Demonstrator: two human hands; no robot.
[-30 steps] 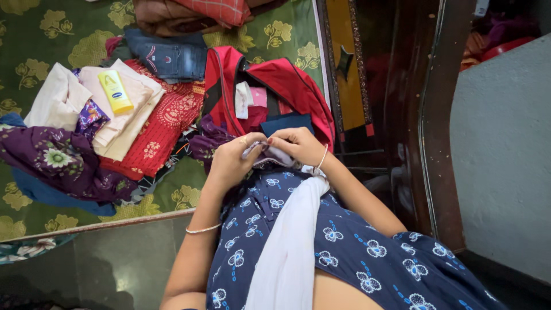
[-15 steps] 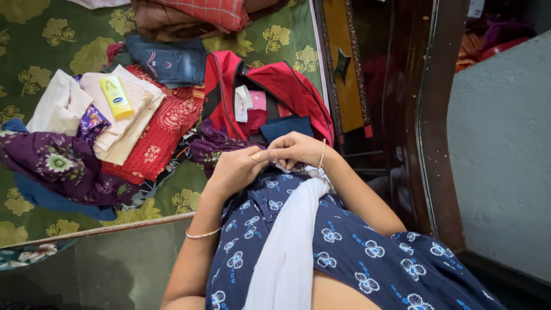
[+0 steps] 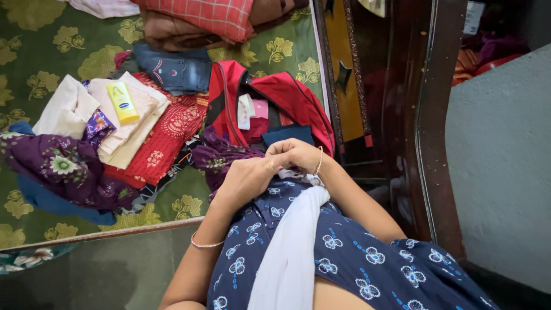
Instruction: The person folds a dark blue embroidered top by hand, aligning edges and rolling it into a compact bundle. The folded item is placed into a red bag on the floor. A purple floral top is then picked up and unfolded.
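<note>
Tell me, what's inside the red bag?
Inside the open red bag you can see a white cloth piece, something pink and a folded dark blue cloth. Anything deeper is covered.

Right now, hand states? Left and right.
Left hand: closed, pinching the white cloth at chest.
Right hand: closed on the same cloth.

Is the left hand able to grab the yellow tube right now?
Probably yes: the yellow tube lies uncovered on top of folded clothes, nothing blocking it. But the left hand is busy with white cloth.
</note>
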